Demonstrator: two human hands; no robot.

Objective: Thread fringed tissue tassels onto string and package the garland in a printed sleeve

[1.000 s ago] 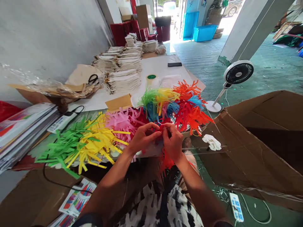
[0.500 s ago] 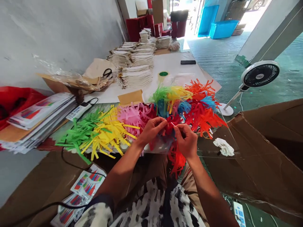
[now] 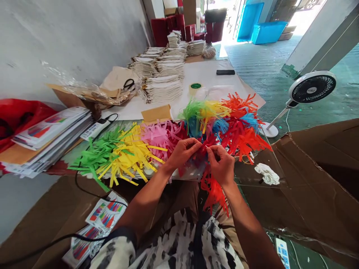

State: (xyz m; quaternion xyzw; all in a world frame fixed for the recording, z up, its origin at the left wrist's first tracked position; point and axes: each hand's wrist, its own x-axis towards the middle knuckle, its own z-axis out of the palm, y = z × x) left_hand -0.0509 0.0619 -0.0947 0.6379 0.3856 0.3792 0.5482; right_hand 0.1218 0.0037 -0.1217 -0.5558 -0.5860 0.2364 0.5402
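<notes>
My left hand [image 3: 183, 151] and my right hand [image 3: 222, 164] meet at the near edge of a glass tabletop [image 3: 252, 175], both pinched on a bunch of red paper strips [image 3: 214, 190] that hangs down below my right hand. Around them lie fringed paper bundles: green strips [image 3: 95, 158], yellow strips [image 3: 129, 155], pink strips [image 3: 158, 136], and a mixed heap of green, yellow, blue, orange and red strips [image 3: 227, 119] just behind my hands.
Stacks of printed cards [image 3: 47, 134] lie at the left, with a remote [image 3: 95, 129] beside them. Further back are piles of cream bags [image 3: 162, 87], scissors [image 3: 128, 84], a tape roll [image 3: 195, 88] and a phone [image 3: 225, 72]. A floor fan [image 3: 308, 89] and a large cardboard box [image 3: 322, 179] stand at the right.
The view has swung a little to the left. My hands stay together on the red strips, and the red bunch hangs somewhat lower below my right hand.
</notes>
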